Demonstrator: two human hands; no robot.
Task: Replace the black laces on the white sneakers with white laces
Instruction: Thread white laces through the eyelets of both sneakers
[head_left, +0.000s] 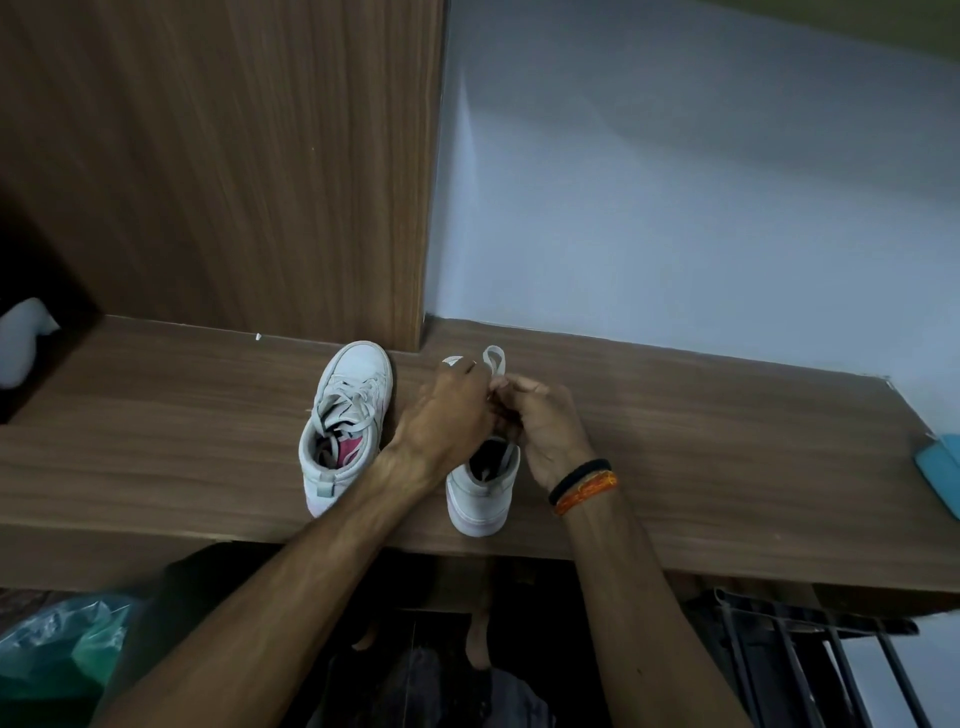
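Where wall (675, 208) meets, wood shelf (701, 415) w/ sneakers (345, 426)

Person, head view: both forearms bare, no sleeves in frame. Right wrist carries a black elastic band (580, 478) and, touching it on the forearm side, an orange woven thread band (587, 493). Lower garment dark, possibly denim; too dim to tell.

A wooden shelf (156, 467) is running across the scene, a brown cabinet panel (234, 156) is standing behind, and a teal object (940, 473) is lying far right.
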